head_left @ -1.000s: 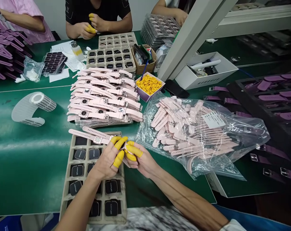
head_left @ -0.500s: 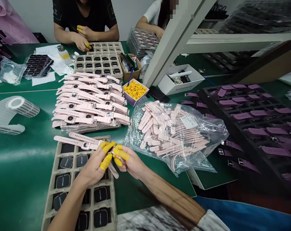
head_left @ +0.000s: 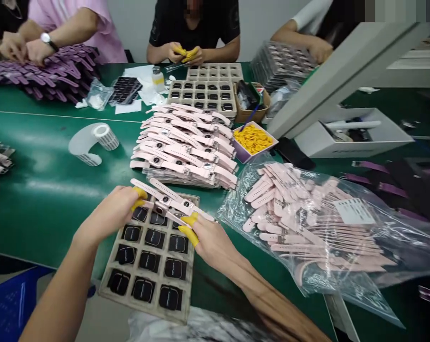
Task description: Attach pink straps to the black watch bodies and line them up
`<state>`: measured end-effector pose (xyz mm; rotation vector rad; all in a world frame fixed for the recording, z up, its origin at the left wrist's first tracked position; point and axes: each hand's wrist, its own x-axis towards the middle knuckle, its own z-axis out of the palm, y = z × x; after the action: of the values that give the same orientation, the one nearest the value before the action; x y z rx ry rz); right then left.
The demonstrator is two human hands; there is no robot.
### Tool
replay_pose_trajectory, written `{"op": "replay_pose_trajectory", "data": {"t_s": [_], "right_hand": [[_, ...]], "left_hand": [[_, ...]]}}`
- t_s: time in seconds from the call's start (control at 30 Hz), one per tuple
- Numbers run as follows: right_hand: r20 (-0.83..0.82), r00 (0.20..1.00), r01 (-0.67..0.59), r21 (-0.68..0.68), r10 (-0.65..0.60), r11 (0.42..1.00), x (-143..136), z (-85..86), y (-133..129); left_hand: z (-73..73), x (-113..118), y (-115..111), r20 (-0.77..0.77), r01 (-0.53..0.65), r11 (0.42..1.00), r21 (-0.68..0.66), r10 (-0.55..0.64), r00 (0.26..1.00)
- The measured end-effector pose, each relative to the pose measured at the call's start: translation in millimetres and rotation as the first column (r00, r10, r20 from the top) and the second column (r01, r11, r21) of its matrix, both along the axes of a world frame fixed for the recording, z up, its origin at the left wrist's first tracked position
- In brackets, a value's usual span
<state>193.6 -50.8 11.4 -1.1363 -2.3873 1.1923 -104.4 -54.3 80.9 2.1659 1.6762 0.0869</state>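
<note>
Both hands wear yellow finger cots. Between them a smartwatch with a pink strap stretches over a tray of square black watch bodies. One end of its strap is in the closed fingers of my left hand. The other end is pinched by my right hand. Just beyond it, two more pink-strapped watches lie side by side across the tray's far end. My fingers partly hide the held strap's ends.
Behind the tray is a stack of pink-strapped watches. To the right are a clear bag of pink straps and a box of yellow finger cots. A label roll stands left. Co-workers sit across the table; a slanted post rises at right.
My hands have moved apart, and the pink-strapped watch now spans stretched between them. The view has swung left, bringing a co-worker in pink and a purple strap pile into sight.
</note>
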Motion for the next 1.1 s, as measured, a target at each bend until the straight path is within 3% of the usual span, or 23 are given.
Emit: {"op": "replay_pose_trajectory", "data": {"t_s": [0.13, 0.23, 0.3, 0.4, 0.47, 0.57, 0.67, 0.73, 0.83, 0.97, 1.1], "right_hand": [[0.270, 0.954, -0.171, 0.133, 0.130, 0.976, -57, 14.2, 9], [0.389, 0.907, -0.253, 0.197, 0.161, 0.947, -90, 22.3, 18], [0.423, 0.895, -0.255, 0.232, 0.139, 0.939, -94, 24.4, 17], [0.426, 0.901, -0.199, 0.243, 0.080, 0.950, -67, 24.5, 12], [0.436, 0.900, -0.110, 0.211, 0.008, 0.971, -31, 24.3, 13], [0.556, 0.790, 0.170, 0.208, -0.260, 0.963, 32, 25.2, 33], [0.675, 0.560, 0.383, 0.302, -0.479, 0.873, 84, 25.4, 68], [0.711, 0.488, 0.421, 0.316, -0.506, 0.850, 105, 23.0, 93], [0.733, 0.459, 0.438, 0.304, -0.502, 0.846, 117, 15.3, 126], [0.740, 0.409, 0.487, 0.318, -0.534, 0.813, 125, 6.1, 160], [0.779, 0.384, 0.545, 0.242, -0.496, 0.803, 140, 1.1, 177]], "left_hand": [[-11.6, -36, 24, -0.136, -0.055, 0.986, -0.159, 0.033, 0.990], [-26.8, -53, 39, -0.242, -0.090, 0.987, -0.136, 0.055, 0.969], [-34.1, -60, 39, -0.262, -0.107, 0.991, -0.086, 0.081, 0.962], [-39.0, -59, 19, -0.262, -0.175, 0.978, 0.115, 0.200, 0.944], [-42.1, -44, -3, -0.152, -0.217, 0.942, 0.258, 0.261, 0.953], [-52.3, 2, -36, 0.118, -0.091, 0.965, 0.244, 0.064, 0.991], [-62.9, 63, -54, 0.025, 0.110, 0.964, 0.242, -0.120, 0.992], [-65.8, 96, -54, -0.129, 0.214, 0.964, 0.157, -0.195, 0.972], [-63.4, 121, -42, -0.268, 0.259, 0.966, 0.024, -0.243, 0.932], [-56.8, 128, -31, -0.310, 0.276, 0.960, -0.036, -0.274, 0.910], [-53.5, 130, -26, -0.333, 0.297, 0.954, -0.041, -0.293, 0.896]]}}
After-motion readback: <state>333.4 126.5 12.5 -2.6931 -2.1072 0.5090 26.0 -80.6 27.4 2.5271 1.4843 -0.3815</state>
